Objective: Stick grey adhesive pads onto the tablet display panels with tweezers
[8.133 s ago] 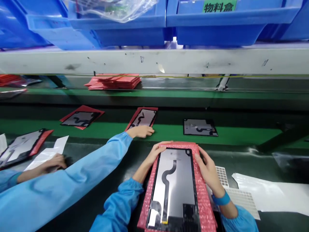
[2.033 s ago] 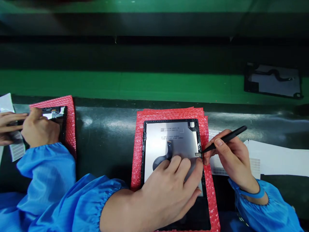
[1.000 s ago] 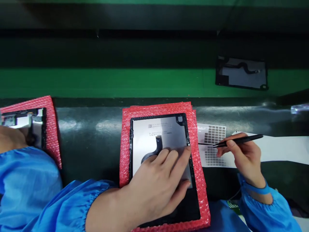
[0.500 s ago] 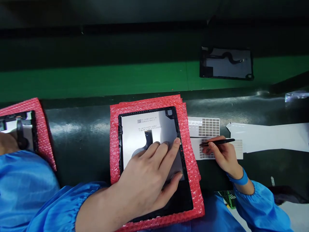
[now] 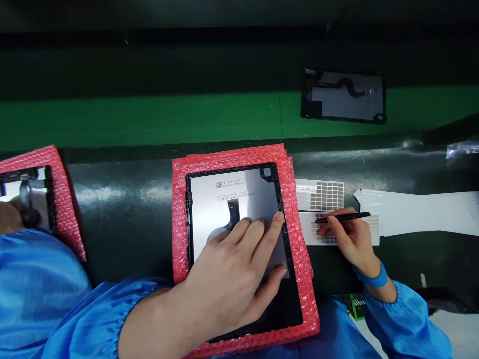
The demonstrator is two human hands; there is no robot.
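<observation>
My left hand lies across a tablet screen assembly, a silver-backed panel in a black frame. Its index fingertip rests on the frame's right edge, thumb apart and fingers stretched out. The panel's dark flex cable runs partly beneath the fingers. Under the assembly are red bubble-wrap sheets. My right hand grips slim black tweezers like a pen. Their tip is over the lower white sheet of small grey rectangular stickers; whether it touches one I cannot tell.
Another sticker sheet lies just above. White backing paper stretches to the right. A second screen assembly sits on the green strip at the back. At far left, a co-worker's hand is on another assembly over red bubble wrap.
The view has shifted slightly. My right hand and the tweezers have moved a little to the right over the sticker sheet. My left hand keeps its place on the screen assembly.
</observation>
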